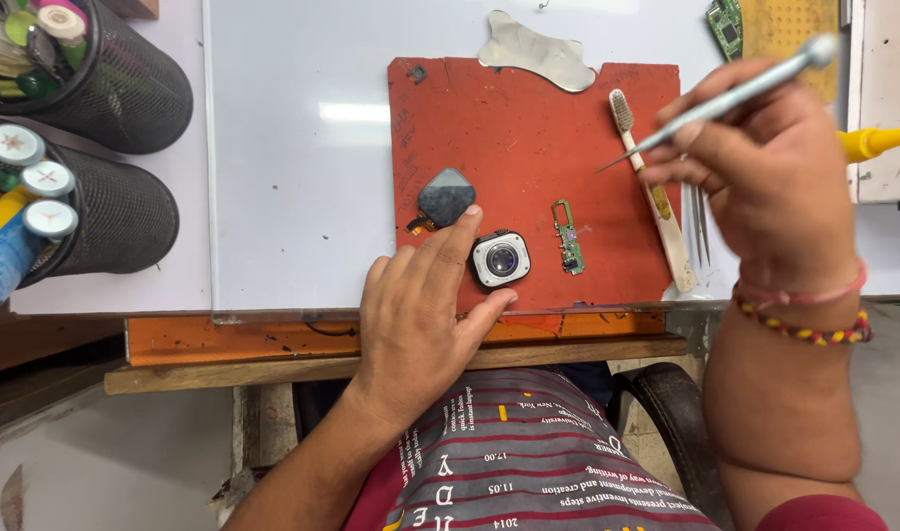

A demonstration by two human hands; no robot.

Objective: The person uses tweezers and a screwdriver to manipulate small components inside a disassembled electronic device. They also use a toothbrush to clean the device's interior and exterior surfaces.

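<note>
Left hand beside watch case

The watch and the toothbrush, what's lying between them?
In the head view, a small green circuit board lies on the red mat between the watch and the toothbrush. It touches neither one.

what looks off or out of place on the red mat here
A toothbrush lies among the electronics parts on the worn red mat, and the small watch-like case under the left hand sits opened, its green circuit strip lying apart. Nothing is spilled.
</note>
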